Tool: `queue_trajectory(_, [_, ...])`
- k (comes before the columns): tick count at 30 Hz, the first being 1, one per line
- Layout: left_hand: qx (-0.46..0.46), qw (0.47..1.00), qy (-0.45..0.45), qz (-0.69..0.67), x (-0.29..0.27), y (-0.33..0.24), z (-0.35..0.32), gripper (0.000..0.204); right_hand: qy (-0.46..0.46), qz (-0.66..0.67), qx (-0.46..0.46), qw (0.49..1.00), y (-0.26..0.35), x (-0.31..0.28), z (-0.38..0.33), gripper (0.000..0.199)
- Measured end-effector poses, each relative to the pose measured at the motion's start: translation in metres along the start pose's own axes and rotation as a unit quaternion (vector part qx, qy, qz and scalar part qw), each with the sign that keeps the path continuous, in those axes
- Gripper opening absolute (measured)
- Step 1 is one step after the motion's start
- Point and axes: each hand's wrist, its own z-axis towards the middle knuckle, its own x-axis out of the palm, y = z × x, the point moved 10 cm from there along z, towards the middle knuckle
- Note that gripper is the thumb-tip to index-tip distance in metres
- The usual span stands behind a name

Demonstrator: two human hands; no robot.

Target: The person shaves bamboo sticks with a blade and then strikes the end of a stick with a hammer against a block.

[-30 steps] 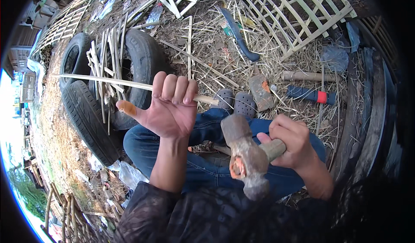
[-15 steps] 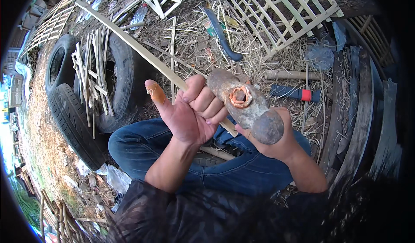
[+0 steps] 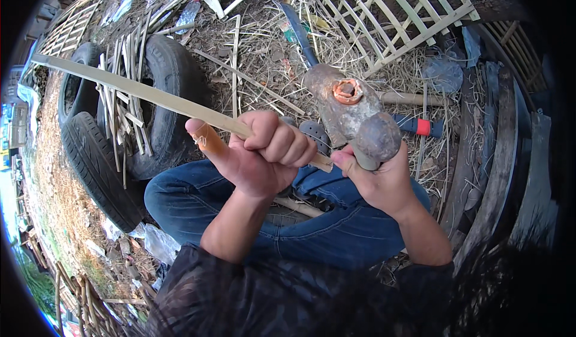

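My left hand (image 3: 258, 157) is closed around a long, flat bamboo strip (image 3: 144, 91), its fingers curled over the strip and its thumb, wrapped in an orange bandage, sticking out. The strip's long end slants up to the far left; its short end pokes out on the right side of the fist. In my right hand (image 3: 384, 187) is a hammer (image 3: 354, 115) with a heavy, worn metal head raised toward the view. Most of its handle is hidden behind the head and my fingers. The thumb of that hand is close to the strip's short end; contact is hard to tell.
Left stand old tyres (image 3: 102, 172) with a bundle of thin strips (image 3: 123, 106). Beyond the hammer lies a machete (image 3: 294, 22), with a woven bamboo lattice (image 3: 396, 22) at the far right. A dark sheath with a red band (image 3: 423, 127) and wooden planks (image 3: 498, 157) lie to the right.
The strip's far end has swung left and down. The hammer has shifted a little to the right, away from the left fist. Both hands keep their hold.
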Motion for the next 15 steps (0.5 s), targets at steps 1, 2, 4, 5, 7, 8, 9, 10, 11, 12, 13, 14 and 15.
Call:
queue_trajectory(1, [0.019, 0.997, 0.045, 0.055, 0.010, -0.003, 0.002, 0.074, 0.004, -0.010, 0.008, 1.000, -0.003, 0.000, 0.000, 0.013])
queue_trajectory(2, [0.036, 0.989, 0.090, 0.111, 0.021, -0.005, 0.003, 0.072, 0.005, -0.010, 0.007, 1.000, -0.005, 0.000, 0.000, 0.013])
queue_trajectory(4, [0.046, 0.991, 0.067, 0.104, 0.020, -0.004, 0.004, 0.073, 0.003, -0.004, 0.000, 1.000, -0.006, 0.000, 0.001, 0.016])
queue_trajectory(5, [0.055, 0.994, 0.046, 0.088, 0.017, -0.006, 0.004, 0.072, 0.003, -0.003, -0.001, 1.000, -0.004, -0.001, 0.002, 0.016])
queue_trajectory(7, [0.065, 0.995, 0.025, 0.074, 0.012, -0.012, 0.004, 0.072, 0.042, -0.022, -0.024, 0.999, 0.006, 0.005, 0.003, 0.022])
queue_trajectory(8, [0.076, 0.994, 0.016, 0.074, 0.010, -0.016, 0.002, 0.074, 0.043, -0.023, -0.024, 0.999, 0.008, 0.004, 0.003, 0.022])
queue_trajectory(9, [0.087, 0.993, 0.006, 0.075, 0.007, -0.020, 0.000, 0.076, 0.062, -0.025, 0.001, 0.998, 0.005, 0.007, 0.002, 0.025])
queue_trajectory(10, [0.088, 0.993, 0.006, 0.074, 0.006, -0.021, 0.000, 0.076, 0.081, -0.026, 0.025, 0.996, 0.001, 0.011, 0.001, 0.028])
queue_trajectory(11, [0.092, 0.993, 0.002, 0.073, 0.005, -0.021, 0.001, 0.076, 0.082, -0.026, 0.025, 0.996, 0.000, 0.011, 0.000, 0.028])
queue_trajectory(12, [0.096, 0.993, -0.001, 0.073, 0.004, -0.020, 0.002, 0.076, 0.063, -0.026, 0.011, 0.998, 0.001, 0.008, 0.001, 0.028])
queue_trajectory(13, [0.096, 0.993, -0.001, 0.074, 0.003, -0.017, 0.002, 0.076, 0.044, -0.026, -0.003, 0.999, 0.002, 0.005, 0.001, 0.027])
queue_trajectory(14, [0.103, 0.991, 0.009, 0.086, 0.003, -0.013, 0.002, 0.074, 0.043, -0.028, -0.002, 0.999, 0.001, 0.005, 0.001, 0.027])
queue_trajectory(15, [0.110, 0.989, 0.019, 0.097, 0.004, -0.010, 0.002, 0.072, 0.032, -0.037, 0.000, 0.999, 0.000, 0.003, 0.002, 0.026])
